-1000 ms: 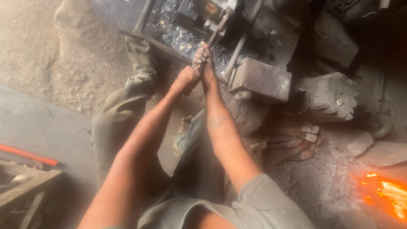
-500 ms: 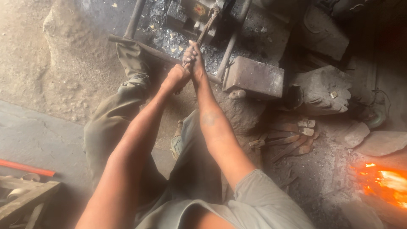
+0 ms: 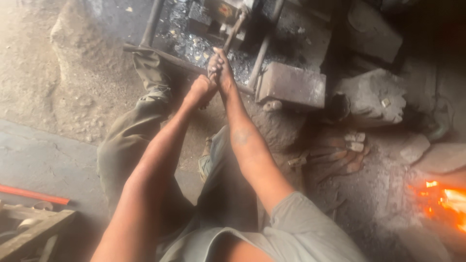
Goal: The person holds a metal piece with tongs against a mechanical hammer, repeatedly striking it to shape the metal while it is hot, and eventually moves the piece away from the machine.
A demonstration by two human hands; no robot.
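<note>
Both arms stretch forward over my legs. My left hand (image 3: pixel 200 90) and my right hand (image 3: pixel 221 66) are closed one behind the other around a long wooden handle (image 3: pixel 234 32). The handle rises away from me to a metal head (image 3: pixel 224 8) at the top edge, over a dark patch of scale and scrap. A steel anvil block (image 3: pixel 291 83) sits just right of my hands. My right hand is the farther one along the handle.
Glowing coals (image 3: pixel 446 201) burn at the right edge. Several tools with wooden handles (image 3: pixel 335 154) lie on the dirt below the anvil. A grey stone block (image 3: pixel 376 94) stands to the right. A red rod (image 3: pixel 34 194) and wooden boards (image 3: pixel 29 233) lie at lower left.
The view has drifted, so my hands and the handle sit a little lower and more to the left in the picture. My grip on the handle looks unchanged.
</note>
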